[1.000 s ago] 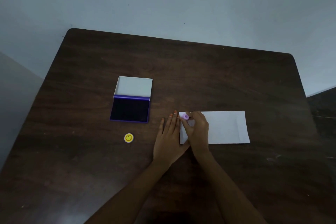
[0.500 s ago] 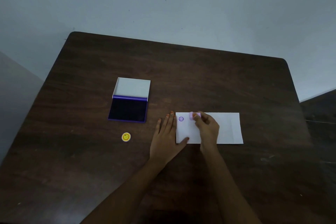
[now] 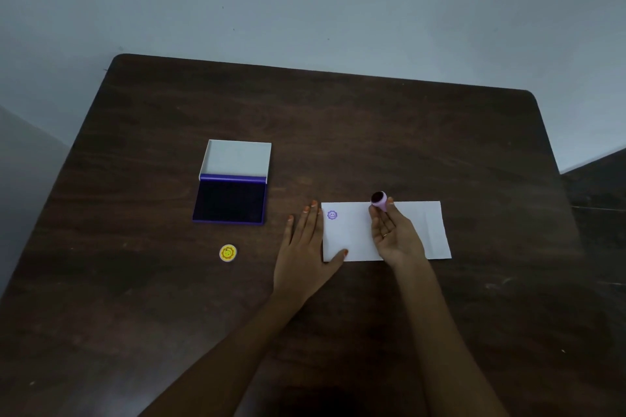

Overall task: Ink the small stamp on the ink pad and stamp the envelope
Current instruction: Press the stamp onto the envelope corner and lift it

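A white envelope (image 3: 426, 234) lies flat on the dark wooden table (image 3: 372, 132), with a purple stamped mark (image 3: 332, 215) near its upper left corner. My right hand (image 3: 394, 236) is palm up above the envelope's middle and holds the small pink stamp (image 3: 379, 200) at its fingertips, inked face turned up. My left hand (image 3: 305, 247) lies flat on the table with fingers spread, its thumb pressing the envelope's lower left corner. The open ink pad (image 3: 230, 200), dark purple with a white lid, sits to the left.
A small round yellow stamp cap (image 3: 227, 252) lies on the table below the ink pad. A pale wall stands behind the table's far edge. Part of another dark surface (image 3: 599, 193) shows at the right.
My right hand lifted the stamp off the envelope's upper left corner, moved right and turned palm up. A purple mark now shows where the stamp was. My left hand stayed in place.
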Available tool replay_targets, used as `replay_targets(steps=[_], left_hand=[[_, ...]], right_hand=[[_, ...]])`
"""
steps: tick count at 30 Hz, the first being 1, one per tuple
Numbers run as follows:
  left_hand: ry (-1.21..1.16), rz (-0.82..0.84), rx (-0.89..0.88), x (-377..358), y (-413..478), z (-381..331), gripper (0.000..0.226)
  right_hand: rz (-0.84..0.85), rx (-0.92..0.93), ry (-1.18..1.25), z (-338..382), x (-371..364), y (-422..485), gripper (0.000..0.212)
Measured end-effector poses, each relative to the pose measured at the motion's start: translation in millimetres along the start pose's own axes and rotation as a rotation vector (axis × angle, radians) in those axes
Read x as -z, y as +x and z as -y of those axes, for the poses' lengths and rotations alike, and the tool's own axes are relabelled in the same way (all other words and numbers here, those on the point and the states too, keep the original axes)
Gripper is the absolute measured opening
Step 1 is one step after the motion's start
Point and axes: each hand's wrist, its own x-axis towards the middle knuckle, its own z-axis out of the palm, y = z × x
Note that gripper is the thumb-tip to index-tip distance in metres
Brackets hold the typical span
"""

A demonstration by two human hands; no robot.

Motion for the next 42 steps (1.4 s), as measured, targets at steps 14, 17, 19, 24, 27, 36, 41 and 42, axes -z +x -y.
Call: replay_targets(steps=[14,17,19,24,27,36,41,42], left_hand=[[-0.037,0.005,0.003,-1.6,-1.2,-0.1,0.086],[-0.059,0.006,0.009,-2.4,-2.4,-1.2,0.086],[-0.095,-0.005,0.024,-2.5,-2.2,-3.3,0.086],[-0.249,-0.05,0.067,8.0,-1.5,-3.1,0.081],[-0.323,-0.116,0.092,24.9,-4.0,6.0,0.067],[-0.21,-0.24,0.069,69.7,-51.8,75.7,0.037],[-0.13,-0.125,0.048,78.9,-69.4,109.9,0.046],[-0.133,-0.102,0.047,79.7,-71.0,113.3,0.048]], right_hand=[[-0.007,-0.009,-0.076,-2.3,-2.5,3.4,0.025],[-0.017,-0.001,-0.104,-2.5,-4.0,0.6,0.03],[-0.004,0.012,-0.115,-2.3,-6.3,-2.9,0.032],[0.025,0.062,-0.191,-6.5,-19.0,-14.6,0.03],[0.09,0.098,-0.213,-10.9,-26.4,-20.9,0.035],[0.136,0.207,-0.342,-61.8,-51.0,-45.2,0.033],[0.223,0.138,-0.34,-103.2,-62.1,-55.9,0.026],[0.237,0.126,-0.332,-110.9,-62.8,-57.5,0.024]])
